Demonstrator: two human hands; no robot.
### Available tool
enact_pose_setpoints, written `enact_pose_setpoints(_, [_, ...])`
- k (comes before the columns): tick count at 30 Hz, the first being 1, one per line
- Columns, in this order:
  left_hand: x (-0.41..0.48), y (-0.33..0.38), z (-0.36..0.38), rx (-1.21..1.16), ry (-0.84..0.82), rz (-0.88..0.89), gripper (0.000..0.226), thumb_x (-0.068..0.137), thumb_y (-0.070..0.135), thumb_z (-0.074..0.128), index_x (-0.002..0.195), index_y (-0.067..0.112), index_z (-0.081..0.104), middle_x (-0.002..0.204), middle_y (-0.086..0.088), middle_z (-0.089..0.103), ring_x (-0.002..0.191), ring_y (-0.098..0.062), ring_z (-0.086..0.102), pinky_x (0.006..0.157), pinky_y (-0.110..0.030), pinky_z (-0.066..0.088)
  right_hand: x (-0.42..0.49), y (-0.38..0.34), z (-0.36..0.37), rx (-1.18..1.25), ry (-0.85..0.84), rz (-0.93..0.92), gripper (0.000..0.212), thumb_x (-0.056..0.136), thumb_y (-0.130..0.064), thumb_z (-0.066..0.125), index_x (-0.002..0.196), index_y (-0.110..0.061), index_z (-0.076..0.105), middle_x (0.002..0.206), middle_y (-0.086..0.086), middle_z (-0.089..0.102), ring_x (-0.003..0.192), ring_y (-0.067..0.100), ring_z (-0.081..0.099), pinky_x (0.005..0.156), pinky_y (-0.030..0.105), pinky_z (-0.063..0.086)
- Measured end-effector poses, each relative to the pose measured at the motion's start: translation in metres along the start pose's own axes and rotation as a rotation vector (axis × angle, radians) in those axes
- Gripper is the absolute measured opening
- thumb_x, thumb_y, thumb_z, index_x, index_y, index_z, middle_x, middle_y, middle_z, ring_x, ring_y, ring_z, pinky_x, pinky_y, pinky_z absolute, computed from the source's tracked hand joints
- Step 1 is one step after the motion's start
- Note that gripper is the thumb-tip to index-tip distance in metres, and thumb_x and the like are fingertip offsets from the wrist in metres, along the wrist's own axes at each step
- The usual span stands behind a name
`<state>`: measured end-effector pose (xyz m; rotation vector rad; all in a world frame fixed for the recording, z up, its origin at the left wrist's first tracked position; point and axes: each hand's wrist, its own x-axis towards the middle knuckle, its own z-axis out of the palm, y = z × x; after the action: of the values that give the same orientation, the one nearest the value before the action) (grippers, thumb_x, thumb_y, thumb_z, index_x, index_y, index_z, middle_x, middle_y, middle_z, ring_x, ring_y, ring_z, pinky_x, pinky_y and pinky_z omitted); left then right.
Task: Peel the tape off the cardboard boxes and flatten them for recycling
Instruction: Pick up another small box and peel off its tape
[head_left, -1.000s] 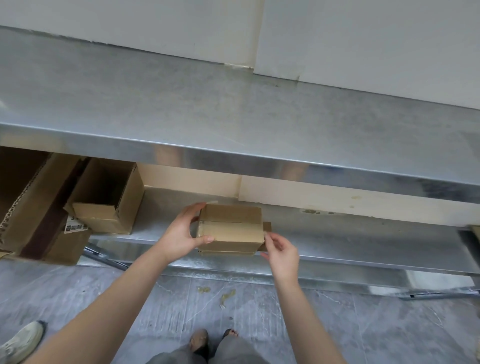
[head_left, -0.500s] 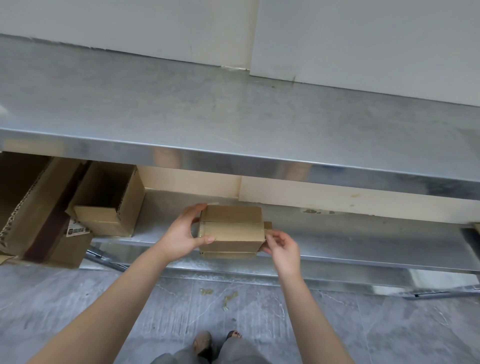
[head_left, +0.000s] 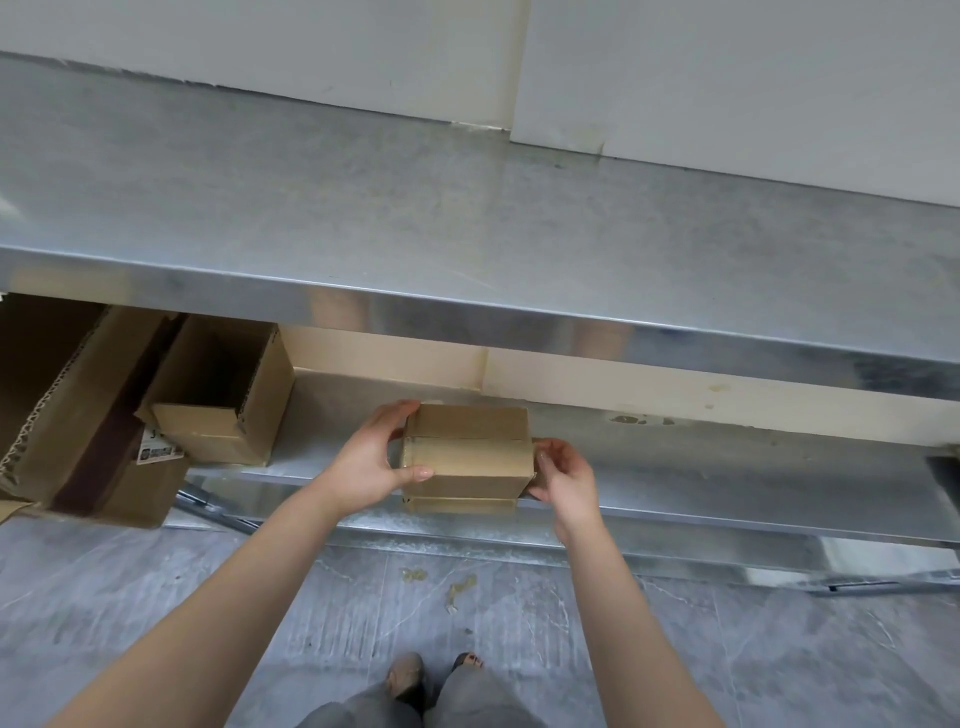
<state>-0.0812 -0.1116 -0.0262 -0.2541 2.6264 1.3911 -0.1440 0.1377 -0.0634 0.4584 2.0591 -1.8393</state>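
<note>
Box (head_left: 467, 460) held between left grip (head_left: 363, 467) and right grip (head_left: 563, 480).

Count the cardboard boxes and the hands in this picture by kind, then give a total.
Closed brown cardboard box: 1
Open brown cardboard boxes: 2 (small open box, large labelled box)
Bare hands: 2 (left hand, right hand)
Total: 5

matt cardboard box (head_left: 467, 457), brushed metal table (head_left: 467, 234)
</note>
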Motion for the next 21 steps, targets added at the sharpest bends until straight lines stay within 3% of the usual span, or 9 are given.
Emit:
enact_pose_setpoints(4, [-0.001,0.001,0.001,-0.007,0.01,-0.001,0.086,0.074,0.027,0.082,0.146,0.023,0.035,0.147,0.001,0.035,0.131,-0.018,0.042,0.11,-0.03,0.034,0.002,-0.005,0.004,0.005,0.011,-0.017,0.02,0.099,-0.005,0.05,0.09,-0.02,0.06,0.085,-0.001,0.066,0.079,0.02,0.063,0.069,0.038,0.058])
enact_pose_setpoints(7, [-0.002,0.001,0.003,0.004,0.023,0.003,0.086,0.075,0.026,0.082,0.146,0.021,0.034,0.147,0.001,0.036,0.13,-0.017,0.042,0.108,-0.027,0.033,-0.003,-0.002,0.0,0.15,0.007,0.035,0.015,0.099,-0.003,0.051,0.101,-0.016,0.058,0.092,0.0,0.066,0.085,0.02,0.063,0.073,0.038,0.055])
enact_pose_setpoints(10, [-0.003,-0.001,0.003,-0.013,0.024,0.0,0.086,0.075,0.028,0.082,0.146,0.023,0.034,0.147,0.001,0.036,0.13,-0.018,0.042,0.11,-0.032,0.035,-0.01,0.009,-0.009,0.48,-0.103,0.136,0.02,0.099,-0.002,0.048,0.117,-0.009,0.054,0.106,0.008,0.066,0.101,0.023,0.063,0.094,0.041,0.05])
enact_pose_setpoints(13, [-0.003,-0.002,0.004,-0.023,0.021,0.003,0.086,0.075,0.028,0.082,0.146,0.024,0.033,0.147,0.002,0.036,0.13,-0.017,0.042,0.11,-0.032,0.034,-0.018,0.019,-0.014,0.632,-0.168,0.165,0.019,0.098,-0.003,0.047,0.115,-0.008,0.055,0.106,0.007,0.07,0.111,0.022,0.061,0.107,0.037,0.043])
enact_pose_setpoints(17, [-0.003,-0.003,0.003,-0.016,0.012,-0.003,0.086,0.075,0.03,0.081,0.146,0.027,0.033,0.147,0.003,0.036,0.131,-0.017,0.042,0.11,-0.034,0.035,-0.024,0.03,-0.014,0.471,-0.155,0.13,0.018,0.096,-0.005,0.056,0.114,-0.002,0.06,0.11,0.009,0.069,0.112,0.02,0.064,0.107,0.034,0.043])
enact_pose_setpoints(21, [-0.002,-0.003,0.001,-0.008,-0.004,-0.007,0.086,0.075,0.032,0.081,0.146,0.029,0.033,0.147,0.004,0.036,0.131,-0.016,0.041,0.111,-0.037,0.035,-0.019,0.024,-0.01,0.155,-0.001,0.0,0.004,0.092,-0.01,0.065,0.094,-0.014,0.064,0.094,0.004,0.067,0.094,0.021,0.066,0.087,0.033,0.056])
